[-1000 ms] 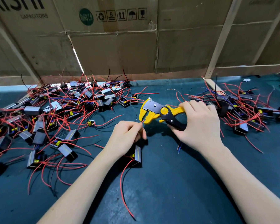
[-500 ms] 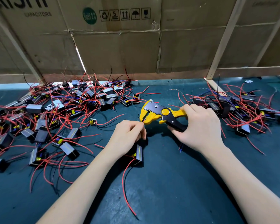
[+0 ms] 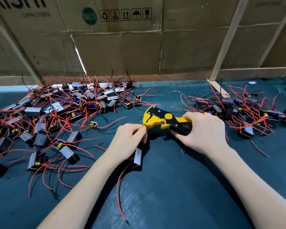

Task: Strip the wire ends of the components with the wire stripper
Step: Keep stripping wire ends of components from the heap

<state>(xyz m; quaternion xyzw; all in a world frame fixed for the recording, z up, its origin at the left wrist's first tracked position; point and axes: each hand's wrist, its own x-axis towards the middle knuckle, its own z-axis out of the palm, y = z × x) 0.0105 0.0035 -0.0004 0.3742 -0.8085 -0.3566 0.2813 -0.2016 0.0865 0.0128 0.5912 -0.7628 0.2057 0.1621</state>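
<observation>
My right hand [image 3: 202,132] grips the handles of the yellow and black wire stripper [image 3: 162,119], whose jaws point left. My left hand [image 3: 130,138] pinches a thin wire right at the stripper's jaws. That wire belongs to a black box component [image 3: 137,157] lying half under my left wrist, and its long red wire [image 3: 120,182] trails toward me over the mat. The wire's tip inside the jaws is hidden.
A big heap of black components with red wires [image 3: 56,116] covers the left of the dark green mat [image 3: 172,187]. A second heap [image 3: 243,109] lies at the right. Cardboard walls [image 3: 122,47] and a wooden post [image 3: 224,42] close off the back.
The stripper and my left hand have met: the pinched wire now sits at the jaws. The stripper handles look squeezed closer together.
</observation>
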